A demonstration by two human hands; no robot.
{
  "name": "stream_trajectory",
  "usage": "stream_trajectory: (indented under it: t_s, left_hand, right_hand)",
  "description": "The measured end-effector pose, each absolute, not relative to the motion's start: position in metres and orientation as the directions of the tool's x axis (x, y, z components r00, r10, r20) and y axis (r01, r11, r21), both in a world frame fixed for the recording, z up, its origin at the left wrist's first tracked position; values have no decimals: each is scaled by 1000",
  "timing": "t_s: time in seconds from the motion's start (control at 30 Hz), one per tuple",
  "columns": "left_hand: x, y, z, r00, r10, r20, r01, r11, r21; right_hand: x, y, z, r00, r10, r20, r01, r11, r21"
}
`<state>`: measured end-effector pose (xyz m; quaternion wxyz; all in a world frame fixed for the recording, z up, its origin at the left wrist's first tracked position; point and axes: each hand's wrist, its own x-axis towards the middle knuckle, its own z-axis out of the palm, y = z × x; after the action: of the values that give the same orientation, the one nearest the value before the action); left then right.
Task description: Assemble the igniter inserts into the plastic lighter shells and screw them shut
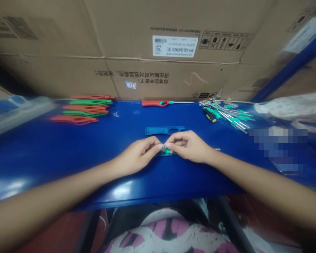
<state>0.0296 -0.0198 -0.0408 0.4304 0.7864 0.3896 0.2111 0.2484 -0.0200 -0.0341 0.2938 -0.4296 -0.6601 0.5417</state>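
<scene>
My left hand (140, 151) and my right hand (193, 147) meet over the middle of the table. The thumb and fingertips of each hand are pinched together on a small pale, clear-looking part (163, 148), too small to name. Just below the fingertips shows a green piece (168, 151), mostly covered by my right hand. A metal tip (217, 149) sticks out to the right of that hand. Behind the fingers lies a blue lighter casing half (158, 131), its right end close to my right hand.
Orange and green casing halves (81, 108) are laid in a row at back left. A red long-necked lighter (155, 103) lies by the cardboard box (126, 31). A pile of metal rods with green parts (230, 116) sits at back right, with a black-yellow screwdriver (209, 116).
</scene>
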Motion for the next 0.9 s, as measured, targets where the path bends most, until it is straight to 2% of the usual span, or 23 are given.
stream_trajectory:
  t_s: [0.27, 0.57, 0.9]
  left_hand:
    - [28, -19, -36, 626, 780, -7, 368, -288, 884]
    - [27, -18, -37, 627, 779, -9, 386, -301, 872]
    - [28, -18, -36, 606, 795, -15, 360, -258, 897]
  right_hand:
    - [252, -19, -31, -483, 868, -113, 233, 3, -972]
    - [256, -17, -32, -493, 870, 34, 237, 171, -956]
    - [256, -16, -30, -491, 870, 40, 244, 181, -953]
